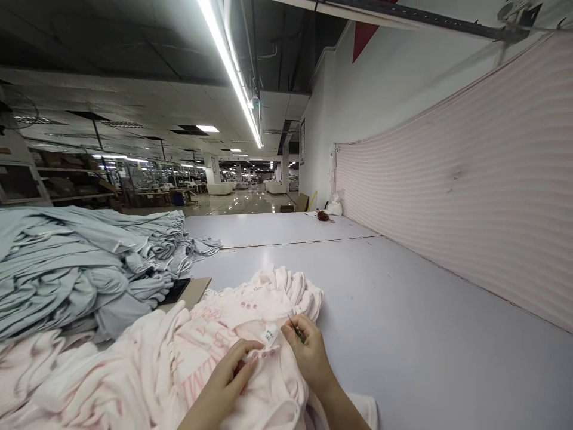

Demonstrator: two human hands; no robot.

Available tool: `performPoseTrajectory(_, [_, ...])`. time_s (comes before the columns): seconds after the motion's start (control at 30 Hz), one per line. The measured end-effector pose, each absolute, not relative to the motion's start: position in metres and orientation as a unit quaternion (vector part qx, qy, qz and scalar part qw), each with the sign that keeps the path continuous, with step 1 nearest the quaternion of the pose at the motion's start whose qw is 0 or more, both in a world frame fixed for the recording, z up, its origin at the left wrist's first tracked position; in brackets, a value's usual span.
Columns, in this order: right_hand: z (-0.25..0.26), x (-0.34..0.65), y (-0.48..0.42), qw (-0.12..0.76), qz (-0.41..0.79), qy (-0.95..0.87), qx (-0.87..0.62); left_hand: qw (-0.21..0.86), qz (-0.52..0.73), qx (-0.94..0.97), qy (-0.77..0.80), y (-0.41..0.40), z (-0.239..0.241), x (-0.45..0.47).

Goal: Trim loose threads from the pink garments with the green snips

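A pale pink garment (210,340) with small pink buttons and pink lettering lies on top of a stack of the same kind near me on the table. My left hand (228,373) presses its fingers flat on the fabric just below a small white label (270,335). My right hand (308,352) is closed in a pinch on a thin green-handled tool (296,329), its tip right beside the label at the neckline.
A large heap of light grey-blue garments (85,263) fills the left side. A dark phone (175,291) lies on brown cardboard beside it. The pale lilac table (403,310) stretches ahead and right. A pink striped fabric sheet (470,197) hangs along the right wall.
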State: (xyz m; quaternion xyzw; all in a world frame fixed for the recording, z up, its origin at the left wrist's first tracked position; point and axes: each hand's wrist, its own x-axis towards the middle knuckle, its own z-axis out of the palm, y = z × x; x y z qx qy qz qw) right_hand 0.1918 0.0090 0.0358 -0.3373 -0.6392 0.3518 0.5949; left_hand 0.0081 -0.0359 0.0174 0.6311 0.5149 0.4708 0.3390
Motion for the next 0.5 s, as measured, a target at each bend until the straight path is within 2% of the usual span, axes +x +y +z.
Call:
performPoseTrajectory(0.1, [0.036,0.199,0.007,0.556,0.394,-0.644,-0.349,0.354,0.459,0.624,0.524,-0.036,0.018,0.008])
performPoseTrajectory(0.23, [0.031,0.207,-0.007,0.479,0.371,-0.703,-0.372,0.417,0.451,0.602,0.51,-0.034,0.016,0.005])
performPoseTrajectory(0.37, [0.027,0.212,-0.02,0.443,0.301,-0.75,-0.387,0.453,0.471,0.567,0.5,-0.036,0.015,0.006])
performPoseTrajectory(0.5, [0.021,0.208,-0.026,0.438,0.165,-0.796,-0.384,0.473,0.49,0.538,0.496,-0.04,0.022,0.011])
